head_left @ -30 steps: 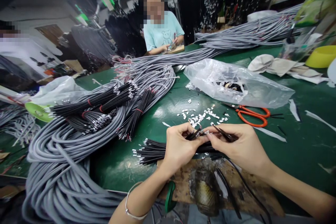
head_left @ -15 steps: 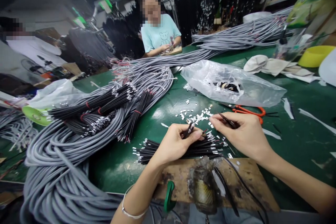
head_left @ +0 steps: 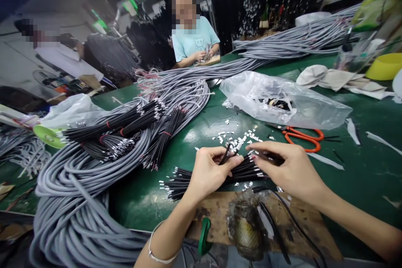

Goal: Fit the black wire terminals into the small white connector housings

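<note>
My left hand (head_left: 209, 169) is closed, thumb against fingers, on a short black wire (head_left: 225, 155) whose end sticks up. Close by on its right, my right hand (head_left: 287, 167) is curled around a slim dark tool (head_left: 274, 158); the fingers hide most of it, so its kind is unclear. Beneath both hands lies a bundle of black wires (head_left: 179, 182) with pale metallic ends. Small silvery-white pieces (head_left: 243, 137) are scattered on the green table just beyond the fingers.
A wooden board (head_left: 213, 213) with a fixed metal device (head_left: 246, 230) and green clamp (head_left: 204, 234) is nearest me. Grey cables (head_left: 78, 184) fill the left. Orange-handled scissors (head_left: 303, 136) and a plastic bag (head_left: 282, 96) lie to the right. A co-worker (head_left: 194, 39) sits opposite.
My right hand has turned and moved slightly, its fingertips now lower and nearer the wire bundle. The left hand stays nearly in place. The person at far left shows more upright.
</note>
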### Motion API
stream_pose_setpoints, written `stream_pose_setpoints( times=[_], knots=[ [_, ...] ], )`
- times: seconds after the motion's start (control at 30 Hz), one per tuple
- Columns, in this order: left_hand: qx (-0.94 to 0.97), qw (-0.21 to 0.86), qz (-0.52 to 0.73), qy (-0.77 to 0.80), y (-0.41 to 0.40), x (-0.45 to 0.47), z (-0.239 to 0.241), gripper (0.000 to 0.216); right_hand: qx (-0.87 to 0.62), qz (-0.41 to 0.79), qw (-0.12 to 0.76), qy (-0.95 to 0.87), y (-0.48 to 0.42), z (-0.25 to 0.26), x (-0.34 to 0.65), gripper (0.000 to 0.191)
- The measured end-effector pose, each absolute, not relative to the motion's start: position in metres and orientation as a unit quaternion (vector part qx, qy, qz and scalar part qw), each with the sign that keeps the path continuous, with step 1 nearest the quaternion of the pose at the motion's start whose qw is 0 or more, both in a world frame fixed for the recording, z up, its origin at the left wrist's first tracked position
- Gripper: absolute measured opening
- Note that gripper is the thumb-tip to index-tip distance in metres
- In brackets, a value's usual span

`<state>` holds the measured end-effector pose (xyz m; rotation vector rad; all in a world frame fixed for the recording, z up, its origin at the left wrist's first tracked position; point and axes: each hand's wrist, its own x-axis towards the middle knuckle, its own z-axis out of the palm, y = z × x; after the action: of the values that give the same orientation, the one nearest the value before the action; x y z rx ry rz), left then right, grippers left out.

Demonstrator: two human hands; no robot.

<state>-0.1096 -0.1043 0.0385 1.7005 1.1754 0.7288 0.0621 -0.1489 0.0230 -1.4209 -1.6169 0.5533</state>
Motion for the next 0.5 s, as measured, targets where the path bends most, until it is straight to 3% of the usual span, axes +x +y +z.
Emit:
stream_pose_setpoints(
  times=[0.13,0.5],
  knots=[
    [0.686,0.489,0.291,0.453,-0.1076,-0.1082,0.0406,0.028,-0.571,0.185,0.468,-0.649,-0.1476,0.0228,0.0636,0.031],
    [0.697,0.490,0.288,0.438,-0.1083,-0.1090,0.0398,0.030,-0.545,0.219,0.450,-0.673,-0.1487,0.0239,0.0622,0.024]
  ],
)
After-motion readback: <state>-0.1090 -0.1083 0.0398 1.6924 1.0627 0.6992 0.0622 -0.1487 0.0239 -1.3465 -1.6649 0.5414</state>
